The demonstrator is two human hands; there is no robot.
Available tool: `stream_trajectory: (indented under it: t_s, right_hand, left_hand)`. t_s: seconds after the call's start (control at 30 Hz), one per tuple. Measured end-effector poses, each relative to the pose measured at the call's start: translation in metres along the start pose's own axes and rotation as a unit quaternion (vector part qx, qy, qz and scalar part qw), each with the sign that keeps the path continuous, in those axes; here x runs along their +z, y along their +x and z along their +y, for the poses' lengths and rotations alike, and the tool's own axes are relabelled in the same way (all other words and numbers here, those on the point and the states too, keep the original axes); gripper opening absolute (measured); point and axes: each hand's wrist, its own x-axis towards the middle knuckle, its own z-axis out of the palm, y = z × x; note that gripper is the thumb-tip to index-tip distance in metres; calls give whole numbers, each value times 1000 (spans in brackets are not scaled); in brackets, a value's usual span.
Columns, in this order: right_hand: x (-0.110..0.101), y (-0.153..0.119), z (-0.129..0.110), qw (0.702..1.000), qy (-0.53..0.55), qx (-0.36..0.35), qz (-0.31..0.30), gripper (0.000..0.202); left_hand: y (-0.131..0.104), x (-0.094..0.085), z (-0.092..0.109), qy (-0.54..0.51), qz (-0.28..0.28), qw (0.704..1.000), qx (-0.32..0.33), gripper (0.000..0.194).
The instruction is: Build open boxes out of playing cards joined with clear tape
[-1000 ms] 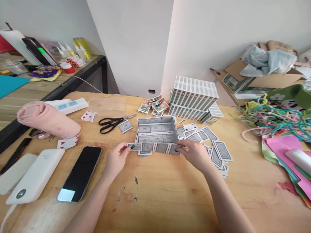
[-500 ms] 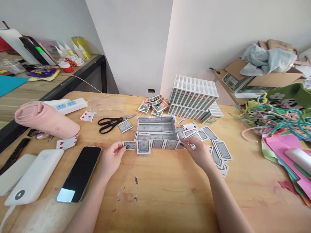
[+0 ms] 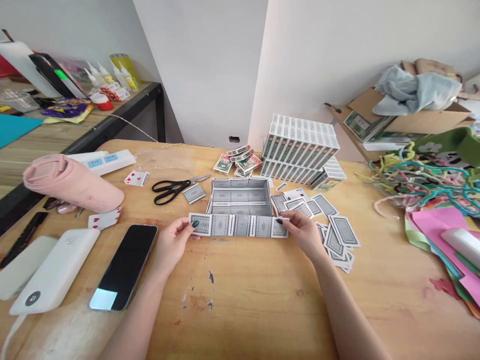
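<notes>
A strip of joined playing cards (image 3: 243, 226), grey patterned backs facing me, stands along the front of an open box built of playing cards (image 3: 240, 196). My left hand (image 3: 175, 241) pinches the strip's left end between thumb and fingers. At the opposite end, my right hand (image 3: 302, 232) grips the last card the same way. The strip hides the lower front of the box; whether the two touch cannot be made out. Loose playing cards (image 3: 344, 231) lie spread just right of my right hand. A single card (image 3: 194, 193) rests beside the box's left side.
Black-handled scissors (image 3: 170, 191) lie left of the box. Behind it are a few card packs (image 3: 240, 161) and a tall stack of card packs (image 3: 300, 150). A phone (image 3: 123, 267) and a white power bank (image 3: 56, 270) are at left; pipe cleaners (image 3: 427, 175) lie at right.
The strip has tilted so its card backs show more fully, and the card that stuck out below its lower edge is now in line. Both hands keep their hold, nearly in place.
</notes>
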Motion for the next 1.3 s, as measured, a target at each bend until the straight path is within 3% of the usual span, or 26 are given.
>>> stream_trajectory:
  t_s: [0.33,0.53,0.7,0.87,1.0,1.2,1.3]
  right_hand:
    - [-1,-1,2,1000,-1,11,-15,38]
    - [0,-8,-11,993,15,24,-111,33]
    - [2,-17,-22,983,-20,2,-181,28]
    - [-1,-27,-34,978,-76,-174,-90,7]
    - [-2,-31,-39,951,-114,-279,-62,14]
    - [3,-30,-29,958,-152,-225,-89,8]
    - [6,-27,-22,970,-139,-185,-71,30]
  left_hand:
    - [-3,0,0,1,14,1000,12,45]
    - [-7,4,22,-14,57,997,44,44]
    - [-7,6,39,10,53,995,78,40]
    - [-9,0,44,3,-23,985,173,23]
    - [-13,-2,43,30,-55,976,211,30]
    - [-10,-3,26,16,-29,981,192,26]
    - [-6,-5,17,61,-4,979,193,20]
